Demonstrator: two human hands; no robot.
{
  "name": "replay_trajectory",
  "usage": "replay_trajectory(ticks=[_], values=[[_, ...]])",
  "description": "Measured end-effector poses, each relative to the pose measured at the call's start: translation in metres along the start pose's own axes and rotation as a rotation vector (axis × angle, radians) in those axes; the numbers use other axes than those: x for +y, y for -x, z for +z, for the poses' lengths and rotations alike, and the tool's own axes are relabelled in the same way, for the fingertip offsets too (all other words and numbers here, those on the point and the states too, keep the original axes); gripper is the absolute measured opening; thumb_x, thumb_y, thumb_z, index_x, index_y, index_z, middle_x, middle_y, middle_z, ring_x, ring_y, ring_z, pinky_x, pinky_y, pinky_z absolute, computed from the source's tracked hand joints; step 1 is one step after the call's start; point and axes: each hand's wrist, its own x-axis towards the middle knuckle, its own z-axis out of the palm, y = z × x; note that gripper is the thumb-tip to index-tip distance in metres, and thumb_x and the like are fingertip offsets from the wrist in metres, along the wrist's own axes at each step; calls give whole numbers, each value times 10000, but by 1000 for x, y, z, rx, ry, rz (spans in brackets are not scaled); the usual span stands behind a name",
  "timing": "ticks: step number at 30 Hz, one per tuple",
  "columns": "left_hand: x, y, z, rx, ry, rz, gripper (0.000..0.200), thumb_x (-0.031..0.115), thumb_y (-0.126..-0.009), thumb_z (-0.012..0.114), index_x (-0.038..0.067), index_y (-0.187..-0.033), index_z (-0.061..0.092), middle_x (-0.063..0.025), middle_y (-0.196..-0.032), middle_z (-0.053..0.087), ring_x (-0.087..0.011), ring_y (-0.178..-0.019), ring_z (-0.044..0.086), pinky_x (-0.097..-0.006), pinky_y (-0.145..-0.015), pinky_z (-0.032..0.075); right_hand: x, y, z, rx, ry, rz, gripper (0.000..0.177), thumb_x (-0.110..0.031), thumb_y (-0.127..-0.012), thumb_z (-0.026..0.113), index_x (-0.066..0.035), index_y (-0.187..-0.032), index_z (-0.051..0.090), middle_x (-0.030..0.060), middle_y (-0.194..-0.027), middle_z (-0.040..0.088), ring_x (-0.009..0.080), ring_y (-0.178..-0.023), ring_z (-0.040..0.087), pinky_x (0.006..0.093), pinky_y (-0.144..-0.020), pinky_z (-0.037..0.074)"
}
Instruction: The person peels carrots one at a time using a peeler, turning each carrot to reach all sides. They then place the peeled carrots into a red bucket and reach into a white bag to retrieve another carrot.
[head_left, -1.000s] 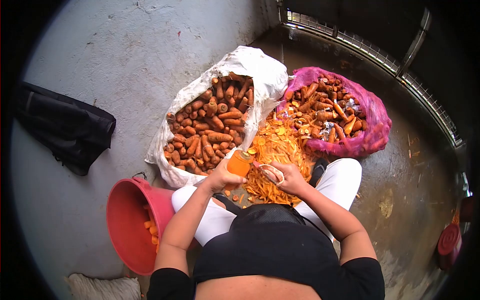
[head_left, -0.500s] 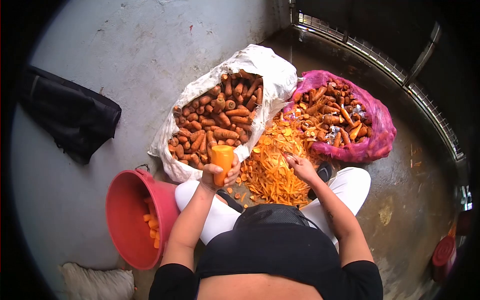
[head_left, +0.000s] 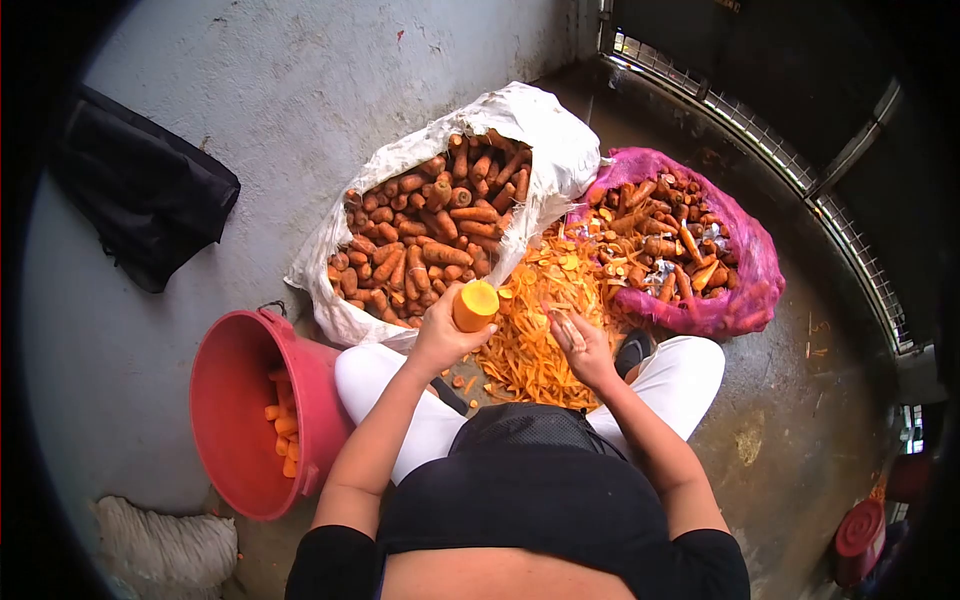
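My left hand (head_left: 445,335) is wrapped round a thick peeled carrot (head_left: 476,306), its pale cut end facing up towards me. To the right, my right hand (head_left: 582,350) is closed with its fingers curled; whatever it grips is too small and blurred to name. Between and beyond my hands lies a heap of orange carrot peelings (head_left: 535,350). Just past my left hand, a white sack (head_left: 555,140) lies open, full of unpeeled carrots (head_left: 430,235).
A pink mesh sack (head_left: 755,275) of carrot pieces and scraps lies at the right. On my left, a red bucket (head_left: 325,400) holds peeled carrots (head_left: 286,430). A black cloth-like item (head_left: 145,190) is by the wall, a pale sack (head_left: 165,550) at lower left, a red container (head_left: 860,540) lower right.
The carrot in my left hand has tilted so its cut end faces me, and that hand has moved slightly right. My right hand has come left and nearer to it.
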Motion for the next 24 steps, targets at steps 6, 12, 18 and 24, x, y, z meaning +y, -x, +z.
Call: replay_trajectory(ticks=[6,12,18,24], values=[[6,0,7,175,-331,281,459,118,-644,826,19,-1015,574,-111,-938,635,-248,-838,658,-336,-746,517,-25,9,9,-95,34,-251,173,-231,-877,669,-64,-918,658,102,-682,618,215,-589,615,316,-559,476],[9,0,12,216,-310,315,477,60,-591,829,33,-992,572,-116,-918,630,-291,-842,657,-350,-728,520,-35,6,4,-151,159,-389,159,-184,-868,673,-40,-932,649,102,-707,612,215,-612,618,306,-559,470],[4,2,12,216,-338,322,471,53,-589,823,31,-987,572,-117,-913,629,-288,-842,656,-347,-729,520,-39,3,-3,-184,241,-400,172,-217,-851,683,-58,-912,659,110,-687,610,262,-602,623,338,-547,478],[5,4,12,187,-304,262,443,39,-596,787,14,-989,583,-105,-923,636,-257,-843,658,-341,-744,519,-32,-7,-6,-153,297,-408,249,-358,-863,657,-110,-845,652,112,-624,586,295,-576,613,396,-517,461]])
